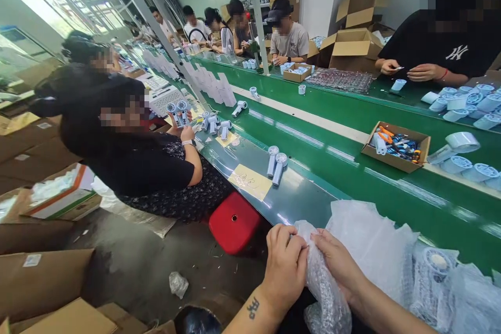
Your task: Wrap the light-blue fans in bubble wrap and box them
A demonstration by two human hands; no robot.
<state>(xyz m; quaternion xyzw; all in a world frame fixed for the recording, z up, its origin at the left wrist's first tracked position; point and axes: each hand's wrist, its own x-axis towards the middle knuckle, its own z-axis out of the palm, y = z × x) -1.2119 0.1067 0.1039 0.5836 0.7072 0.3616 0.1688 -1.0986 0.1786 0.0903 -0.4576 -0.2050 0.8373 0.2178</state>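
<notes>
A crowded workshop is split by a long green conveyor belt (321, 172), with workers seated along both sides. At the near edge, the person's left hand (284, 266) and right hand (340, 261) both grasp the upper end of a bubble-wrap bag (324, 287), fingers pinched around it, just beyond the worktop's edge. The bag's long axis slants: its gripped end points away toward the worktop, its bulging end back toward the person. Flat bubble-wrap sheets (364, 235) lie just to the right. Past the left hand, two handheld fans (279, 169) rest beside a yellow paper (250, 181) whose handwriting is illegible; across the belt, a black T-shirt (422, 57) shows a white interlocked "NY".
</notes>
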